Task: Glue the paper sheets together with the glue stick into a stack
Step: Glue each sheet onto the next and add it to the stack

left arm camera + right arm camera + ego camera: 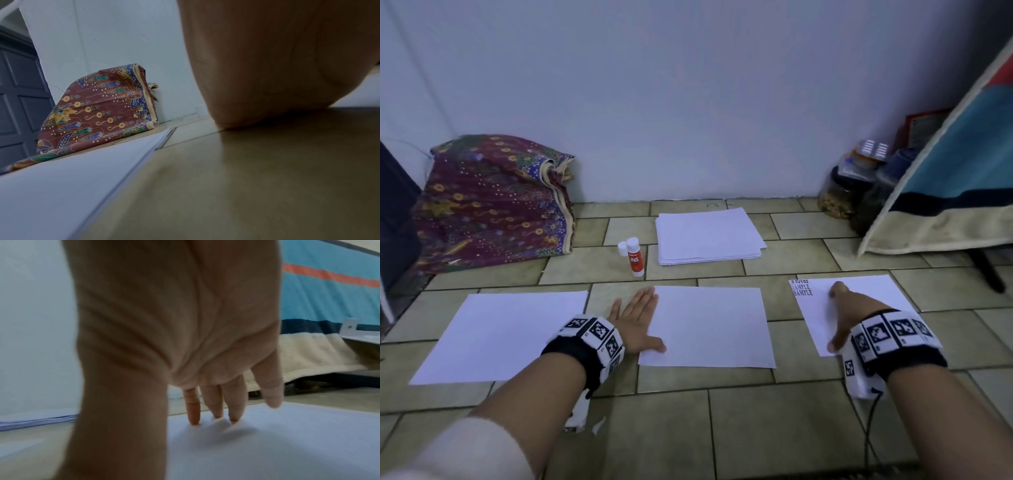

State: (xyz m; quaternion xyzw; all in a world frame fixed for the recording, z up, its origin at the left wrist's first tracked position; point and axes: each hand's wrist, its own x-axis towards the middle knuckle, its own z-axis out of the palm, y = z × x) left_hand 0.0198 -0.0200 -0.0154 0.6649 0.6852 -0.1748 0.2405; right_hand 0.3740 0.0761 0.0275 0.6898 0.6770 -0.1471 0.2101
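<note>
Closest to the person, three loose sheets lie flat in a row on the tiled floor (739,428). The left hand (635,323) is spread wide and flat, part on the floor and part on the left edge of the middle sheet (709,325). It holds nothing. The right hand (840,317) has its fingers straight, with the fingertips (194,419) pressing down on the right sheet (866,294), which has some print in its far left corner. It holds nothing too. The left sheet (500,335) lies alone, untouched.

Paper like this is very light, thin and floppy. It looks likely to slide on the smooth tiles and to bend or crease if grabbed hard. I think the best way is to lift one corner or edge with a fingertip, then pinch it softly and carry it flat.

A little farther off stands the glue stick (635,257), upright, with its white cap (622,248) off, just beside it. It is small, hard and easy to knock over, so hold it round the middle. Right next to it is the pile of paper (709,236), with its edges a bit uneven.

At the back is a plain wall (688,102). A folded flowery cloth (493,202) leans there on the left. On the right are some jars (839,195) and a striped blanket (955,178) hanging down.
</note>
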